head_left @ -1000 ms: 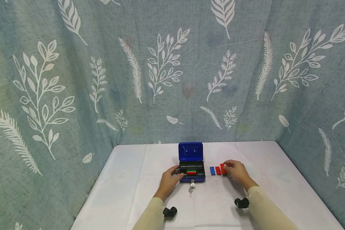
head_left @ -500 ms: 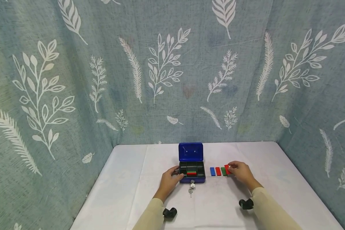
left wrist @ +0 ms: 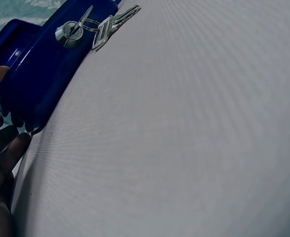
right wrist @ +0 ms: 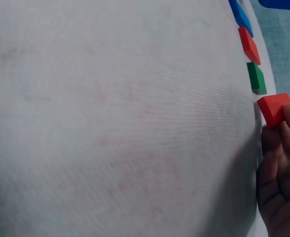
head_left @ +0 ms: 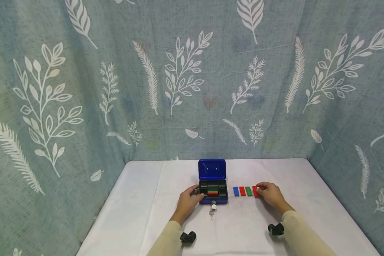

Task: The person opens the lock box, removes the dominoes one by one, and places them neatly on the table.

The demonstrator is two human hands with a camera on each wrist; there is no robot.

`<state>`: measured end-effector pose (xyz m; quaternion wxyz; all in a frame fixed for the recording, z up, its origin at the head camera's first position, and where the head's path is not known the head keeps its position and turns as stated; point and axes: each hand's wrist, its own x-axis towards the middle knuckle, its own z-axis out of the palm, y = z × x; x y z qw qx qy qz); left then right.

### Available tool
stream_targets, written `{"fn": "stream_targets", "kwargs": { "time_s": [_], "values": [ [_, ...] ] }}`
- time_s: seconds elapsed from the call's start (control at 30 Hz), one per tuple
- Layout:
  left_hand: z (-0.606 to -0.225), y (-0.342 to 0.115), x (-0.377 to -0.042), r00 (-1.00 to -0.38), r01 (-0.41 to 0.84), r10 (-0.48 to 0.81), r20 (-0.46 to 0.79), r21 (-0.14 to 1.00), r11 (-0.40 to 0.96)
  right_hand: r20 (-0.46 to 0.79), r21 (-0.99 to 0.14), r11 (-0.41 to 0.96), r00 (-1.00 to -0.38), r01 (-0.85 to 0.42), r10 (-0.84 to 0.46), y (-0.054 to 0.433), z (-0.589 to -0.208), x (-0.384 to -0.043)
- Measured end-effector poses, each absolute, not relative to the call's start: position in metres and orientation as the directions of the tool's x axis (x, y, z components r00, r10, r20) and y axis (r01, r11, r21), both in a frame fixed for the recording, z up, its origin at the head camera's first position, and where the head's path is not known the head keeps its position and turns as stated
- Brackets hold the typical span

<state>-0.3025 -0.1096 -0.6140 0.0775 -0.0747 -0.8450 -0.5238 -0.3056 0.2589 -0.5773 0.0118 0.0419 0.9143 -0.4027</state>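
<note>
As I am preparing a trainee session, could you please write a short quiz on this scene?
1. True or false: the lid of the blue box stands open.
2. In the head view, what colour is the block between the loose red block and the held red block in the right hand? (a) blue (b) green (c) black
3. What sits in the lock on the box's front?

Key:
1. True.
2. (b): the green block.
3. A key, as the left wrist view shows.
</note>
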Motion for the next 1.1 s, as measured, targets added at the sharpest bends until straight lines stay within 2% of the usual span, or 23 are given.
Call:
{"fn": "stream_targets", "kwargs": {
  "time_s": [1.1],
  "values": [
    [-0.6149, -0.1081, -0.299, -0.976, 0.215, 0.067, 0.207, 0.873, 0.438, -0.07, -0.697, 0.699, -0.985, 0.162, 0.159, 0.2513, -0.5847, -0.3112]
  ]
}}
